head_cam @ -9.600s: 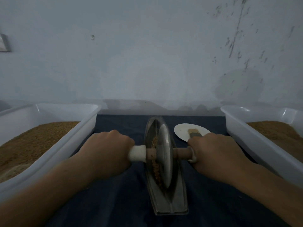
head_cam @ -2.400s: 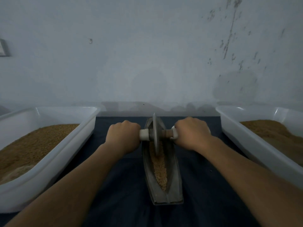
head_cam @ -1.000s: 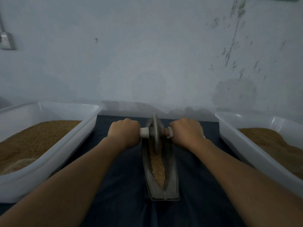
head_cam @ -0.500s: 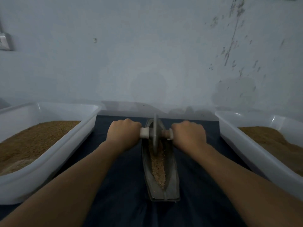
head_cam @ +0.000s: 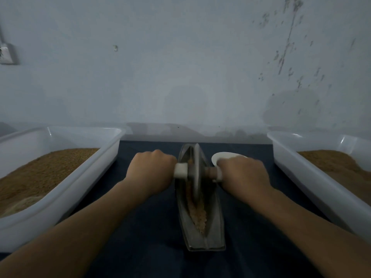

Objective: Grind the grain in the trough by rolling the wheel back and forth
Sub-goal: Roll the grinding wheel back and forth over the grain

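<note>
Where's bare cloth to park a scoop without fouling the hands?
Free: dark cloth between left tub and trough far end; also cloth at the trough's near end. Crowded: around the wheel, where left hand and right hand grip its handle; white dish sits beyond the right hand.
</note>
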